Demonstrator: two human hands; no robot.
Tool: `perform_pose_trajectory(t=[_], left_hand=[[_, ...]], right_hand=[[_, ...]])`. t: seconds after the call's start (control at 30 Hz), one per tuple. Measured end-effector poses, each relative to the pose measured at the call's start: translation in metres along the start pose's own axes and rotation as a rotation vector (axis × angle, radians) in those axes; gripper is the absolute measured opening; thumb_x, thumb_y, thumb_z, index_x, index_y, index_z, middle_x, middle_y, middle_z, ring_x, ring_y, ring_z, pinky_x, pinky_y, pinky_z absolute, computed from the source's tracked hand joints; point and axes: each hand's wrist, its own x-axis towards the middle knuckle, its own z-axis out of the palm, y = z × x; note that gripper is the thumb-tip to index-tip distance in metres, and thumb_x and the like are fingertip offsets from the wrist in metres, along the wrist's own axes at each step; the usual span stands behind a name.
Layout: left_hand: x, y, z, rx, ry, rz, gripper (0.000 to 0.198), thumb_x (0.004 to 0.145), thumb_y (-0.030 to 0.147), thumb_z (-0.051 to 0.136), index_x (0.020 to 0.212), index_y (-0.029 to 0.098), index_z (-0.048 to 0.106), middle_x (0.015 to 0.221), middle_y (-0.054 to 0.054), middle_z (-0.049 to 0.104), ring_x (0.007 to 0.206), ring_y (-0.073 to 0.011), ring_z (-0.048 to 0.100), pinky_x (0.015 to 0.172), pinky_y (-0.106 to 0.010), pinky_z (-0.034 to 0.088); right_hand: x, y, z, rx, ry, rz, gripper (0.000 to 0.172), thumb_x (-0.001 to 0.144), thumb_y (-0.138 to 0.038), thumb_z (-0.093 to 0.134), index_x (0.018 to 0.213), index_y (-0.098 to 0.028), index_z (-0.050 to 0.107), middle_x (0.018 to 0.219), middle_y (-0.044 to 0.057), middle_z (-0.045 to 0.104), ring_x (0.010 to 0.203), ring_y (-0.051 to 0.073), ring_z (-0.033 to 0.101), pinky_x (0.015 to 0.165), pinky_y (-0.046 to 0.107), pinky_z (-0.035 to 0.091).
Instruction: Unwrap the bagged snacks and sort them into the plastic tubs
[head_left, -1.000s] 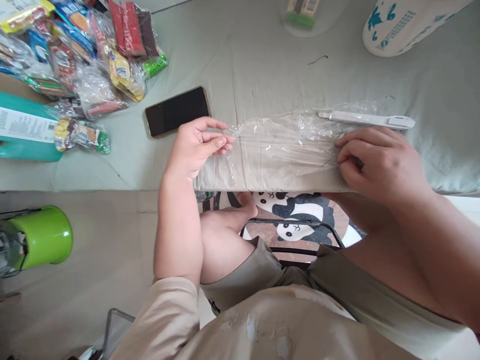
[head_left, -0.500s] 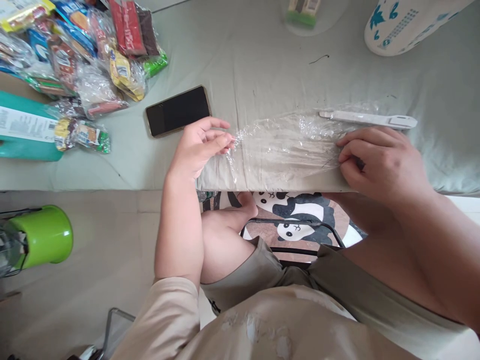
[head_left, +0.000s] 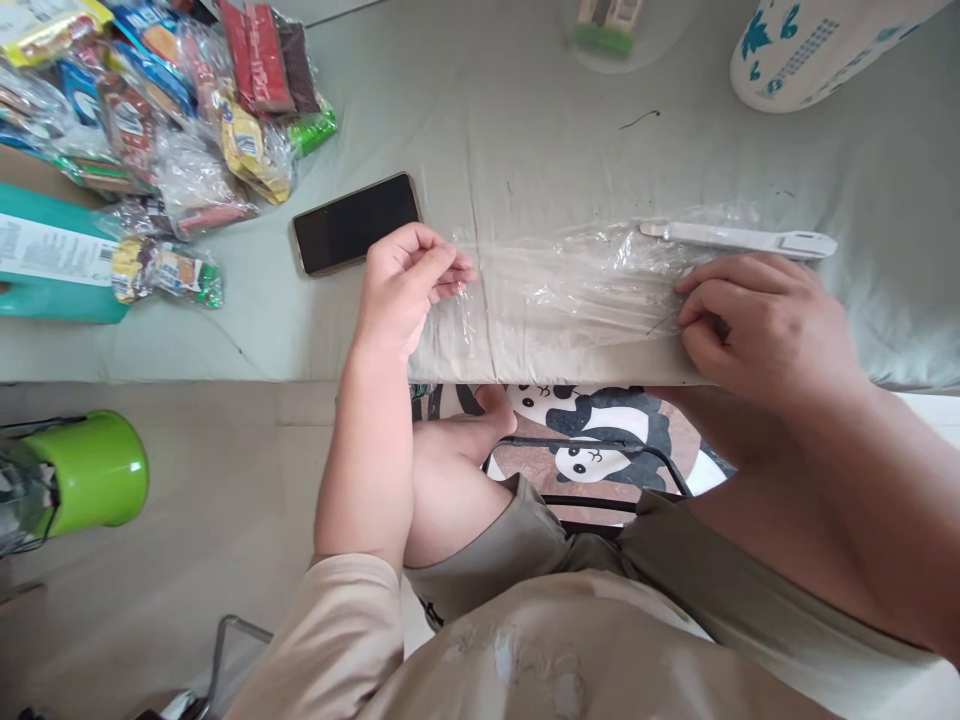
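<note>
A clear plastic bag (head_left: 577, 285) lies stretched sideways on the cloth-covered table (head_left: 525, 130). At its left end, my left hand (head_left: 412, 280) pinches the thin film between thumb and fingers. My right hand (head_left: 772, 320) has its fingers curled down on the bag's right end, gripping it against the cloth. Just above the right hand rests a white utility knife (head_left: 739, 238), its tip over the film. A black phone (head_left: 356, 222) lies face up, close behind my left hand.
Wrapped snacks (head_left: 180, 110) are heaped at the far left, beside a teal box (head_left: 60, 255). A white patterned container (head_left: 810, 50) stands at the back right, near a round clear lid-like piece (head_left: 660, 45). Below the table edge are a green bin (head_left: 101, 468) and a panda mat (head_left: 622, 425).
My left hand has shifted slightly right and its fingers have closed more on the bag's left end. The film looks flatter there. My right hand stays in place.
</note>
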Motion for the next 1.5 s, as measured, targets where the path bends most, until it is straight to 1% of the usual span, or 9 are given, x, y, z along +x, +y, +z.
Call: perform_pose_trajectory(t=[0.17, 0.37, 0.53, 0.67, 0.8, 0.9, 1.03, 1.27, 1.5], left_hand=[[0.002, -0.003, -0.001, 0.017, 0.025, 0.016, 0.021, 0.090, 0.023, 0.074, 0.076, 0.022, 0.058, 0.076, 0.001, 0.072, 0.069, -0.0108, 0.071, 0.067, -0.022, 0.058], [0.010, -0.014, -0.010, 0.144, 0.046, 0.103, 0.020, 0.090, 0.031, 0.077, 0.080, 0.025, 0.062, 0.064, 0.005, 0.061, 0.052, -0.0081, 0.056, 0.051, -0.021, 0.046], [0.016, -0.019, -0.014, 0.318, 0.083, 0.243, 0.020, 0.090, 0.038, 0.077, 0.082, 0.025, 0.064, 0.069, 0.004, 0.061, 0.066, -0.0100, 0.064, 0.065, -0.022, 0.051], [0.010, -0.009, -0.005, 0.109, 0.012, 0.085, 0.025, 0.094, 0.047, 0.070, 0.087, 0.024, 0.061, 0.080, 0.001, 0.069, 0.070, -0.0126, 0.070, 0.066, -0.025, 0.054], [0.004, -0.002, -0.001, 0.059, -0.076, -0.032, 0.019, 0.087, 0.030, 0.078, 0.096, 0.025, 0.063, 0.080, 0.000, 0.071, 0.070, -0.0142, 0.070, 0.065, -0.026, 0.054], [0.007, -0.004, -0.004, 0.103, -0.017, 0.020, 0.023, 0.082, 0.019, 0.080, 0.095, 0.025, 0.062, 0.070, 0.003, 0.065, 0.068, -0.0136, 0.067, 0.067, -0.027, 0.054], [0.015, -0.012, -0.007, 0.156, 0.061, 0.075, 0.020, 0.085, 0.023, 0.079, 0.094, 0.026, 0.062, 0.070, 0.005, 0.065, 0.068, -0.0130, 0.067, 0.067, -0.026, 0.054], [0.018, -0.014, -0.016, 0.366, 0.076, 0.246, 0.025, 0.075, 0.023, 0.088, 0.089, 0.026, 0.068, 0.076, 0.003, 0.068, 0.089, -0.0165, 0.072, 0.083, -0.026, 0.056], [0.023, -0.014, -0.017, 0.425, 0.143, 0.317, 0.030, 0.076, 0.038, 0.089, 0.092, 0.029, 0.066, 0.086, 0.001, 0.071, 0.101, -0.0197, 0.071, 0.088, -0.027, 0.057]], right_hand=[[-0.001, -0.001, 0.000, 0.013, 0.001, 0.029, 0.015, 0.084, -0.013, 0.057, 0.074, -0.023, 0.056, 0.099, 0.002, 0.079, 0.086, 0.026, 0.073, 0.077, 0.041, 0.056], [-0.001, -0.002, 0.000, 0.034, -0.024, 0.054, 0.015, 0.084, -0.012, 0.057, 0.074, -0.023, 0.057, 0.101, 0.003, 0.079, 0.090, 0.025, 0.072, 0.081, 0.039, 0.055], [0.000, -0.001, 0.000, 0.020, -0.011, 0.019, 0.015, 0.084, -0.012, 0.058, 0.074, -0.023, 0.057, 0.100, 0.003, 0.079, 0.089, 0.025, 0.071, 0.079, 0.039, 0.055], [0.001, -0.001, 0.000, 0.003, -0.010, 0.007, 0.015, 0.083, -0.011, 0.059, 0.074, -0.023, 0.056, 0.099, 0.003, 0.078, 0.087, 0.025, 0.071, 0.077, 0.039, 0.054], [0.000, 0.000, 0.000, 0.010, 0.000, 0.001, 0.015, 0.083, -0.011, 0.059, 0.074, -0.023, 0.057, 0.098, 0.003, 0.078, 0.086, 0.025, 0.071, 0.077, 0.039, 0.054], [0.000, 0.000, 0.001, 0.014, 0.000, 0.016, 0.014, 0.084, -0.012, 0.059, 0.074, -0.023, 0.058, 0.099, 0.003, 0.078, 0.087, 0.025, 0.071, 0.077, 0.039, 0.054], [0.000, -0.002, 0.001, 0.015, -0.004, 0.040, 0.014, 0.085, -0.014, 0.057, 0.074, -0.023, 0.057, 0.098, 0.003, 0.079, 0.088, 0.026, 0.072, 0.077, 0.041, 0.054], [0.000, -0.002, 0.000, 0.010, -0.017, 0.030, 0.013, 0.084, -0.013, 0.058, 0.075, -0.023, 0.058, 0.100, 0.004, 0.079, 0.089, 0.027, 0.073, 0.077, 0.041, 0.054], [0.001, -0.002, 0.000, 0.000, -0.018, 0.030, 0.014, 0.084, -0.014, 0.059, 0.075, -0.023, 0.058, 0.100, 0.002, 0.079, 0.089, 0.025, 0.072, 0.079, 0.039, 0.054]])
